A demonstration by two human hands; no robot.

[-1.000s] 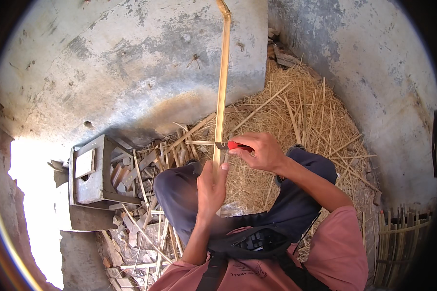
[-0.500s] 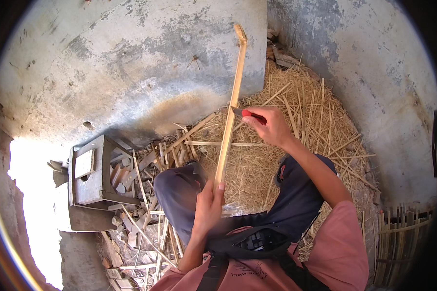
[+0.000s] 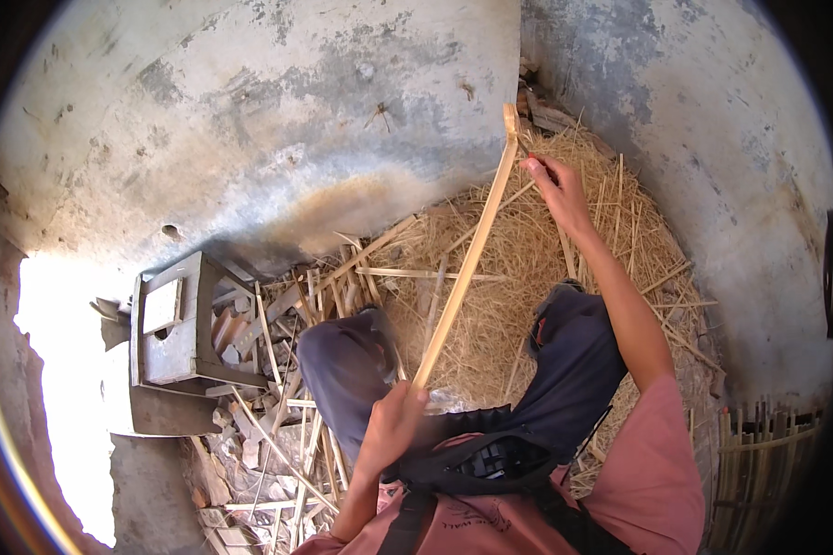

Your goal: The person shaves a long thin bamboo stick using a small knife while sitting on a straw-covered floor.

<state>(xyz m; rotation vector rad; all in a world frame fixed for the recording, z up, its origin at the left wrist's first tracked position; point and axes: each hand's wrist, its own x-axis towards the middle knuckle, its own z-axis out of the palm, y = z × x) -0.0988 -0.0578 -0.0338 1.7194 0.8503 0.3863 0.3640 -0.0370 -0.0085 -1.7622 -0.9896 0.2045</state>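
A long, pale bamboo strip slants up and to the right from my lap, with a knobbly joint at its far end. My left hand is closed around its near end, between my knees. My right hand grips a knife, whose red handle is mostly covered by my fingers. The short blade is beside the strip, just below the joint; whether it touches the strip I cannot tell.
Thin shavings and loose sticks cover the floor around my legs. A weathered wooden box stands at left near bright light, with rubble beside it. Bare plaster walls rise ahead and at right. A slatted bamboo piece leans at lower right.
My right hand has moved the knife away from me, from mid-strip up to the joint. The strip's far end has swung right and lower, and my left hand has drawn slightly nearer my body.
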